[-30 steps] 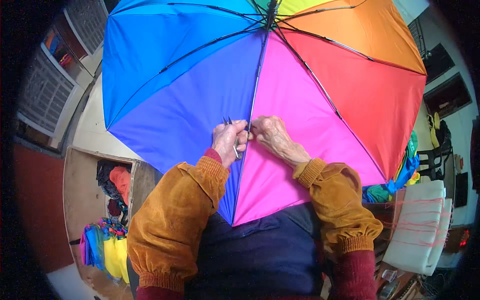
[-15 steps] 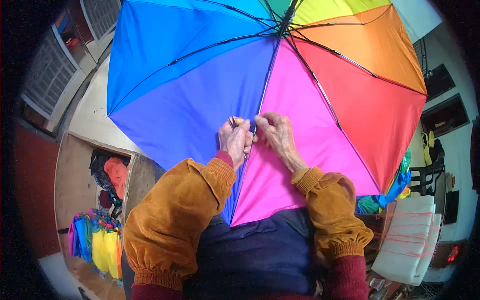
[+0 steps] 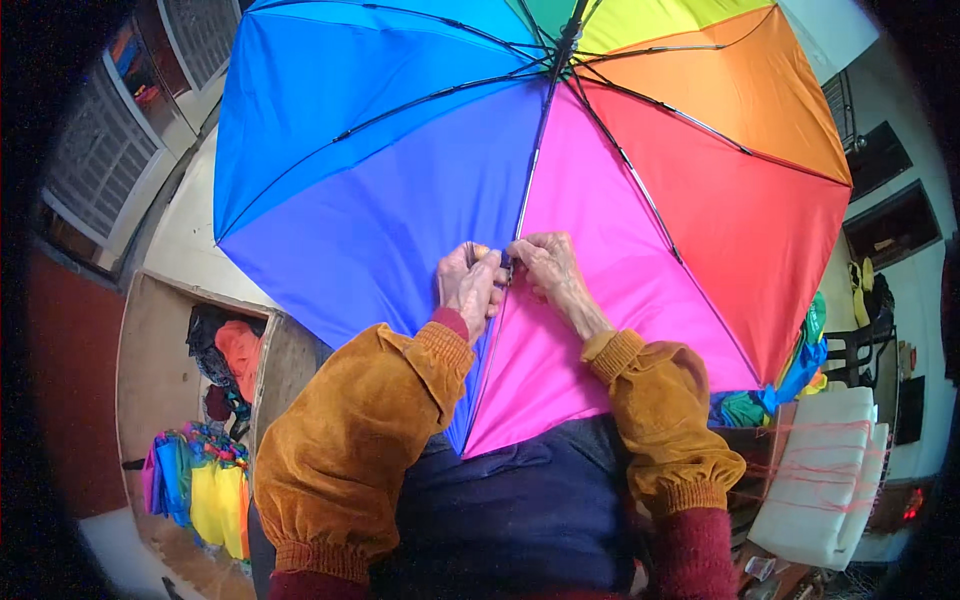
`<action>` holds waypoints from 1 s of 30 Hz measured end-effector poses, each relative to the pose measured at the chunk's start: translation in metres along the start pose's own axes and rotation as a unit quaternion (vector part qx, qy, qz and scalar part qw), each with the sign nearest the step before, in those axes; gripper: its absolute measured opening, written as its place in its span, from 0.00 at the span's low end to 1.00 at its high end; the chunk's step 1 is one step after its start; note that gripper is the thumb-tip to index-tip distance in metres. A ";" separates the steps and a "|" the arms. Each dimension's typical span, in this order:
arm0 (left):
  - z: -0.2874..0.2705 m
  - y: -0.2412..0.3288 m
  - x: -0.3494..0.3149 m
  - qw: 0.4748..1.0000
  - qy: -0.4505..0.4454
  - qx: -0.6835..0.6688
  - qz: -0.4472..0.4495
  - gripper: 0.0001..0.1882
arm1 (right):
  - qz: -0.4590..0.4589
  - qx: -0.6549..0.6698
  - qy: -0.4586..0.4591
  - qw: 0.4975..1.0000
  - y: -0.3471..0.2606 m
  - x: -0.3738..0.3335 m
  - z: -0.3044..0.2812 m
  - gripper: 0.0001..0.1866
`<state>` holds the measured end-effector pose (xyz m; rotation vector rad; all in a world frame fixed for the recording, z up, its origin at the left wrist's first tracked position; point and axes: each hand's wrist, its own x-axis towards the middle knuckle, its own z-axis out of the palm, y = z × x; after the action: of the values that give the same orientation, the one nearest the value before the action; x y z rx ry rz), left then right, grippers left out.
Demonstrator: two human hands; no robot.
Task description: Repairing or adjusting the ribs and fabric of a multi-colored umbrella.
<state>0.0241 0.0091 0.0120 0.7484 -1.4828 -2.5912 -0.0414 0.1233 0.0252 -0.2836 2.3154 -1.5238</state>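
A rainbow umbrella [image 3: 400, 210] is spread wide with its inner side facing me, and its lower edge reaches down to my lap. My left hand [image 3: 470, 288] is closed on one of its thin metal ribs [image 3: 528, 185], along the seam between the violet and pink panels. A small yellowish patch shows at its fingertips; what that is, I cannot make out. Just across the seam, my right hand [image 3: 552, 270] pinches the same rib, fingertips close to the left ones. A small dark piece on the rib shows between the hands, partly covered by fingers.
At the left stands an open wooden box [image 3: 160, 370] with dark and coral cloth and folded rainbow fabric [image 3: 210, 495] by it. White foam blocks [image 3: 815, 475] wound with red thread lie at the lower right, near more colourful fabric [image 3: 742, 410]. The umbrella's hub [image 3: 562, 50] is at the top.
Both hands stay at the same rib and have shifted only slightly. A thin dark tip that stuck up beside the left fingers no longer shows.
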 end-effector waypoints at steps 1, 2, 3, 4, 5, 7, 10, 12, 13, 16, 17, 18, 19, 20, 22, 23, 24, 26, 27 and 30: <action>0.001 0.004 -0.002 1.000 0.008 0.024 0.011 0.06 | 0.000 0.002 0.001 1.000 0.001 0.001 -0.001 0.13; 0.002 0.005 -0.002 0.998 0.017 0.049 0.023 0.05 | 0.011 0.018 -0.004 1.000 0.002 0.002 -0.001 0.12; 0.001 0.004 -0.002 0.998 0.017 0.051 0.023 0.05 | 0.021 0.033 -0.009 0.999 0.002 0.003 -0.002 0.12; 0.000 0.002 -0.001 0.999 0.023 0.033 0.028 0.05 | 0.032 0.049 -0.015 0.998 0.003 0.003 -0.002 0.12; 0.000 0.002 -0.001 0.999 0.030 0.016 0.034 0.05 | 0.031 0.052 -0.014 0.998 0.003 0.003 -0.002 0.12; -0.002 0.004 0.000 0.999 0.035 0.001 0.040 0.05 | 0.025 0.059 -0.016 0.998 0.001 0.001 -0.003 0.11; -0.004 0.005 -0.003 0.995 0.092 -0.031 0.005 0.03 | 0.020 0.045 -0.008 0.999 -0.001 0.000 -0.003 0.10; -0.003 0.006 -0.005 0.995 0.085 -0.044 -0.009 0.03 | 0.018 0.005 0.007 1.000 -0.001 0.000 -0.003 0.10; -0.002 0.006 -0.005 0.995 0.080 -0.060 -0.023 0.03 | 0.019 0.008 0.009 1.000 0.000 0.001 -0.004 0.10; -0.004 0.005 -0.005 0.995 0.063 -0.070 -0.043 0.03 | 0.032 0.044 -0.003 0.998 0.001 0.002 -0.004 0.10; -0.005 0.004 -0.004 0.995 0.051 -0.065 -0.049 0.03 | 0.032 0.045 -0.004 0.998 0.000 0.002 -0.004 0.10; -0.006 0.003 -0.003 0.996 0.039 -0.059 -0.055 0.03 | 0.021 0.044 0.001 0.999 0.000 0.001 -0.003 0.11; -0.007 0.002 -0.003 0.996 0.039 -0.060 -0.054 0.03 | 0.010 0.043 0.006 0.999 -0.001 0.000 -0.003 0.12; -0.007 0.002 -0.003 0.996 0.033 -0.062 -0.055 0.03 | 0.000 0.041 0.012 0.999 -0.002 -0.001 -0.003 0.14; -0.008 0.001 -0.002 0.996 0.020 -0.068 -0.054 0.03 | 0.005 0.054 0.002 0.999 0.000 -0.001 -0.004 0.13; -0.008 0.001 -0.002 0.996 0.020 -0.069 -0.054 0.03 | 0.011 0.066 -0.008 0.998 0.001 0.000 -0.004 0.12; -0.008 0.000 -0.001 0.995 0.018 -0.074 -0.057 0.03 | 0.017 0.079 -0.019 0.997 0.002 0.000 -0.004 0.11; -0.008 0.000 -0.001 0.994 0.016 -0.083 -0.064 0.03 | 0.014 0.072 -0.018 0.997 -0.002 -0.001 -0.003 0.11; -0.008 0.000 -0.001 0.994 0.017 -0.084 -0.064 0.03 | 0.011 0.066 -0.018 0.998 -0.005 -0.002 -0.003 0.11; -0.009 0.000 0.001 0.993 0.024 -0.094 -0.066 0.03 | 0.007 0.053 -0.020 0.998 -0.004 0.000 -0.003 0.11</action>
<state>0.0277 0.0013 0.0080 0.9059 -1.1923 -2.7383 -0.0429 0.1243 0.0300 -0.2673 2.1939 -1.6120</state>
